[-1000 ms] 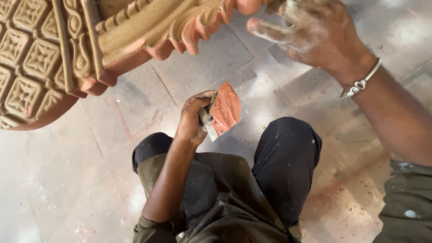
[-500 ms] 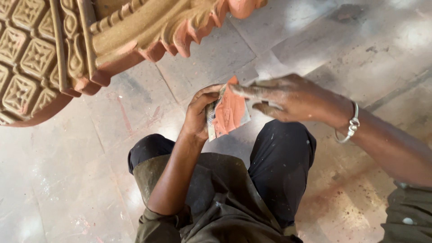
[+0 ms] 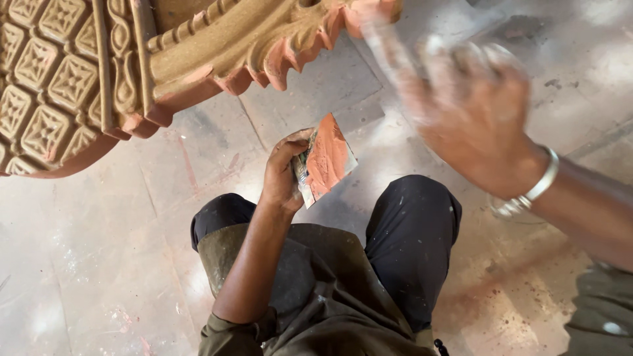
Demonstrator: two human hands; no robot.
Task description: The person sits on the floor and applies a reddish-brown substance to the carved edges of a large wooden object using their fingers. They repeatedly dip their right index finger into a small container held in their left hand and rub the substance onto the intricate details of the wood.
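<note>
The carved wooden piece (image 3: 165, 66), tan with terracotta-pink filler along its scalloped edge, hangs across the upper left of the view above the stone floor (image 3: 99, 277), its left part a grid of small square rosettes. Half a second ago the right hand (image 3: 475, 125) lay low, fingers down on the packet held by the left hand; now it has swung up and to the right, level with the scalloped edge and close to its pink right-hand tip, so blurred by motion that I cannot tell whether the fingers pinch anything, though they look loosely spread and dusted pale. That shift reads, as a judgement, as filler taken from the packet and being carried to the carving's edge, so the work is in a load-and-apply cycle, not near an end. The left hand (image 3: 283, 175) has stayed where it was, above the knees, closed around a small flat packet (image 3: 326, 158): roughly rectangular, its upturned face coated in orange-red paste, with a pale printed wrapper showing along its lower left edge, the print too small to make out. A silver bangle (image 3: 527, 194) circles the right wrist. Dark trousers (image 3: 409, 250) and an olive shirt fill the lower middle.
</note>
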